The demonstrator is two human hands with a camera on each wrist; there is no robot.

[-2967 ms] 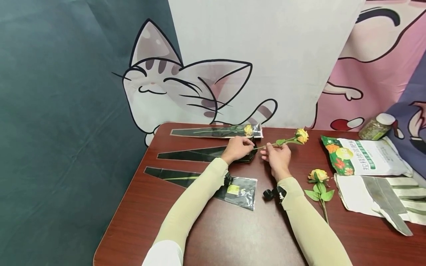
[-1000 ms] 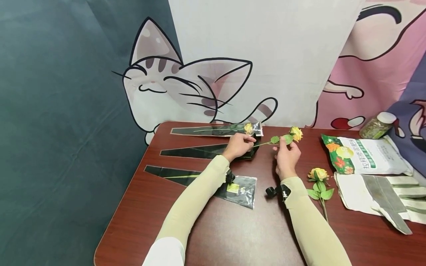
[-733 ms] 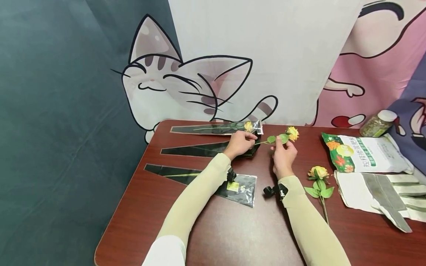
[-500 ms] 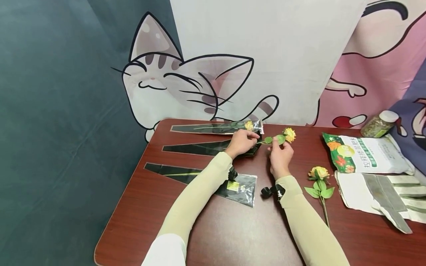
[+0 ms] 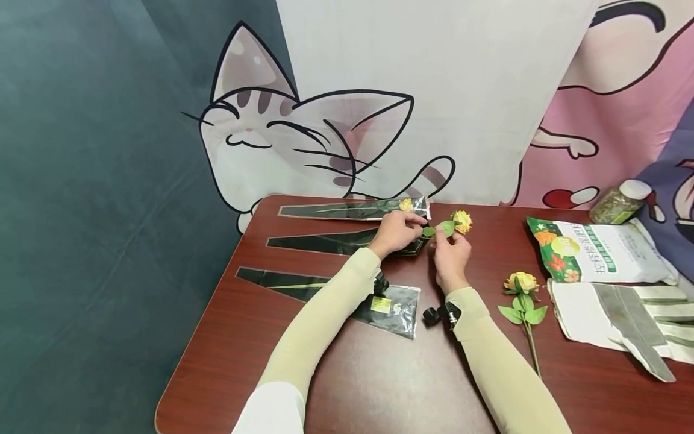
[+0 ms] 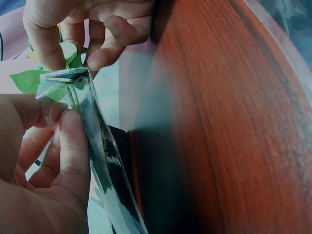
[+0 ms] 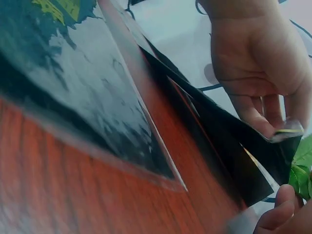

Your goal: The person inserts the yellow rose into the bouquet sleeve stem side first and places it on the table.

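Note:
My left hand [image 5: 394,234] pinches the mouth of a tapered clear-and-black flower sleeve [image 5: 325,243] lying in the middle row. In the left wrist view its thumb and fingers hold the sleeve's film edge [image 6: 100,131]. My right hand [image 5: 451,258] pinches a yellow rose [image 5: 462,221] just below the bloom, by its leaves. The rose's stem runs into the sleeve's mouth, and green leaves [image 7: 301,168] sit right at the opening in the right wrist view. Its lower stem is hidden by my left hand and the sleeve.
Behind lies a sleeve [image 5: 352,210] with a yellow rose inside; in front is another sleeve [image 5: 401,313] with a yellow label. At right are a loose yellow rose [image 5: 522,283], a printed bag [image 5: 602,253], work gloves [image 5: 591,313] and a lidded jar [image 5: 618,205].
My right hand has moved left with the rose, so the bloom is nearer the sleeve and more stem is inside. My left hand has shifted slightly right, still pinching the sleeve's mouth.

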